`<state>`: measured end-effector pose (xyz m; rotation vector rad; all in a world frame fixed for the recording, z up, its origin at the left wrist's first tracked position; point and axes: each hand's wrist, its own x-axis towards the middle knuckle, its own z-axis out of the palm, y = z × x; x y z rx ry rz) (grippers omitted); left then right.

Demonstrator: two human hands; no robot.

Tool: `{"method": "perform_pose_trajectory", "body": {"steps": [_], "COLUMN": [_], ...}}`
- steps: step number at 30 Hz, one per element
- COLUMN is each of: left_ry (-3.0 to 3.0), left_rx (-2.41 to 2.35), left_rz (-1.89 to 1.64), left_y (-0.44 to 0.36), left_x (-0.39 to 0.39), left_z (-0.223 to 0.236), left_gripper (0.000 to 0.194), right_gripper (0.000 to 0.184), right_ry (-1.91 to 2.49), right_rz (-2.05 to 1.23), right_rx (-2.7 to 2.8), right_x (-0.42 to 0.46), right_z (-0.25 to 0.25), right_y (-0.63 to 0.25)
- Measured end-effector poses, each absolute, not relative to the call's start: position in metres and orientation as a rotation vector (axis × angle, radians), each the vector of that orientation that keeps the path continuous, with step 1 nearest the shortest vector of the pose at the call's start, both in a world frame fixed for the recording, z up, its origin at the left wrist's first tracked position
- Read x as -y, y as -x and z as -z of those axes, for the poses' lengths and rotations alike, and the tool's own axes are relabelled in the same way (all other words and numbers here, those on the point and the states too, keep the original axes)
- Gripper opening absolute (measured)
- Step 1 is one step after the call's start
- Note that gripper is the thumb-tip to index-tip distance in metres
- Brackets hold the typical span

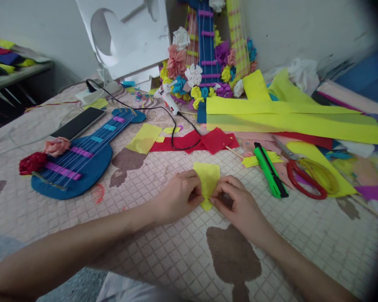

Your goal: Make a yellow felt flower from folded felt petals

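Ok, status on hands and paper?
Left hand and right hand pinching yellow paper. Gathered near its lower end. Cutter, scissors to the right, not in the way.

No writing is legible; no number or sign, either.

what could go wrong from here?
The small yellow paper, pinched by the left hand and right hand, might tear there.
The black cord looped over the red paper could drag it if snagged.
The scissors and green cutter lie near the right hand; a careless reach might nick it.
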<state>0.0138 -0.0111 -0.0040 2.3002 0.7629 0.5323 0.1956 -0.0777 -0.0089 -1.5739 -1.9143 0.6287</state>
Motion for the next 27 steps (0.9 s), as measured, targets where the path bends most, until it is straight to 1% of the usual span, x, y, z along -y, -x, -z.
{"method": "perform_pose_trajectory", "body": {"steps": [9,11,14,17,20,25,27], "left_ry": [-2.297,-2.28,-2.248,-2.26,-2.27,-2.299,-2.32], "left_rx": [-0.789,-0.801,-0.824,-0.785,-0.765,-0.799,-0.829], "left_rz": [-0.529,-0.532,-0.531,-0.515,-0.506,-0.477,-0.455], "left_y": [-0.015,-0.0151,-0.0146,-0.0137,-0.0129,-0.0124,-0.0123], "left_x": [0.0111,0.0122,0.0145,0.0157,0.015,0.0158,0.0174], "left_z": [0.0026,0.003,0.0029,0.0024,0.0028,0.0043,0.0037], "left_gripper": [0.012,0.01,0.012,0.009,0.011,0.002,0.009], "right_gripper": [0.012,0.014,0.016,0.014,0.012,0.013,0.016], "right_ry": [1.565,1.572,1.559,1.545,1.564,1.572,1.564], "right_rz": [-0.605,-0.627,-0.677,-0.676,-0.646,-0.589,-0.593], "right_rx": [1.917,1.899,1.897,1.921,1.922,1.957,1.973], "right_x": [0.0779,0.0782,0.0787,0.079,0.0793,0.0802,0.0809], "right_z": [0.0108,0.01,0.0087,0.0079,0.0076,0.0078,0.0072], "right_y": [-0.1957,-0.1952,-0.1945,-0.1939,-0.1932,-0.1921,-0.1924]}}
